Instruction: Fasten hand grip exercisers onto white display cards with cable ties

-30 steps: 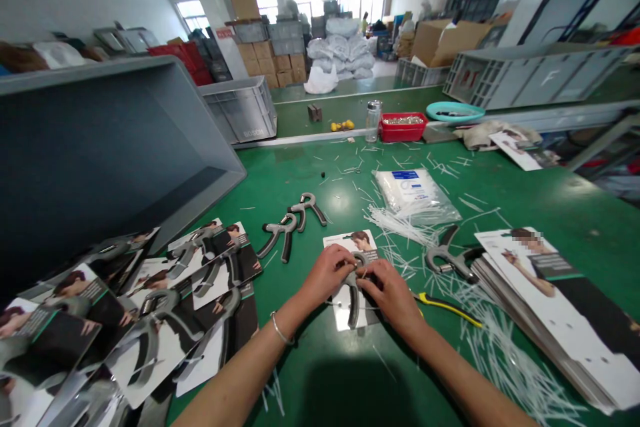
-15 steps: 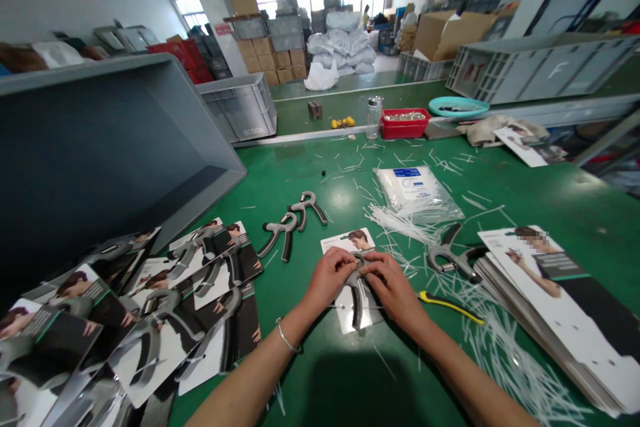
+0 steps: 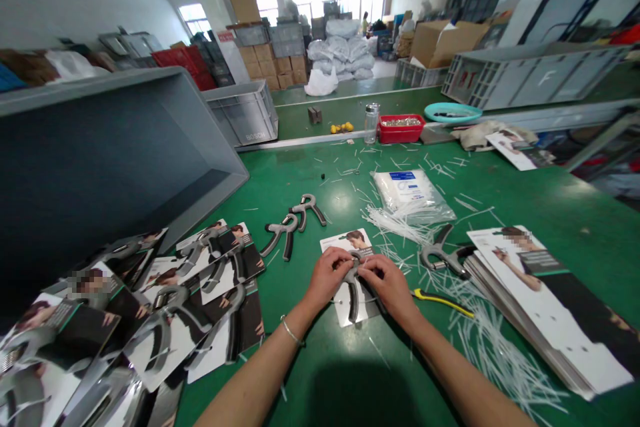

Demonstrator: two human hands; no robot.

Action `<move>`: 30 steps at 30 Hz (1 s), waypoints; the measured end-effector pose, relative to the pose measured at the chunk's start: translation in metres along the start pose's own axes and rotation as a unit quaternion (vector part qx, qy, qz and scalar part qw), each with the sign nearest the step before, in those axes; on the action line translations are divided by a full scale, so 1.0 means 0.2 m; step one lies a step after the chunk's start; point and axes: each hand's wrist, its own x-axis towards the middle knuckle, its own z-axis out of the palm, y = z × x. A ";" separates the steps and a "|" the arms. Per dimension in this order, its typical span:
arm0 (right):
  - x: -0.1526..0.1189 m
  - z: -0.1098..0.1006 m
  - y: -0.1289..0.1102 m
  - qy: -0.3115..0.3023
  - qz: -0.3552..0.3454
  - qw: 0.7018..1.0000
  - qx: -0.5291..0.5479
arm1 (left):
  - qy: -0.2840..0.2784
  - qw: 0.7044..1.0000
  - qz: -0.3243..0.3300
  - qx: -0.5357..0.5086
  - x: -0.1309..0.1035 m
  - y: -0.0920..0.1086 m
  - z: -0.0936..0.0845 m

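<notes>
A grey and black hand grip (image 3: pixel 353 295) lies on a printed card (image 3: pixel 344 310) in front of me. My left hand (image 3: pixel 327 275) is closed at the upper left of the grip, its thumb and fingers pinched together by the coil end. From the right, my right hand (image 3: pixel 389 282) is closed at the same end, fingertips pinched. A thin white tie shows near the fingertips, but which hand holds it is hidden. A yellow and black tool (image 3: pixel 443 301) lies right of my right hand. Loose white zip ties (image 3: pixel 400 225) are scattered beyond it.
Carded grips (image 3: pixel 167 327) are piled at left before a large grey bin (image 3: pixel 210 197). Two loose grips (image 3: pixel 284 235) lie nearer the middle, another (image 3: pixel 444 255) at right beside a card stack (image 3: pixel 545 320). A zip-tie bag (image 3: pixel 410 193) and red tray (image 3: pixel 401 129) stand farther back.
The camera view has shifted slightly. My right hand's fingers have drawn in a little at the grip's coil end; my left hand stays almost in place.
</notes>
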 end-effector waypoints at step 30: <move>0.07 -0.02 0.04 -0.133 -0.030 0.989 -0.059 | 0.011 1.000 0.013 -0.022 0.00 -0.04 0.01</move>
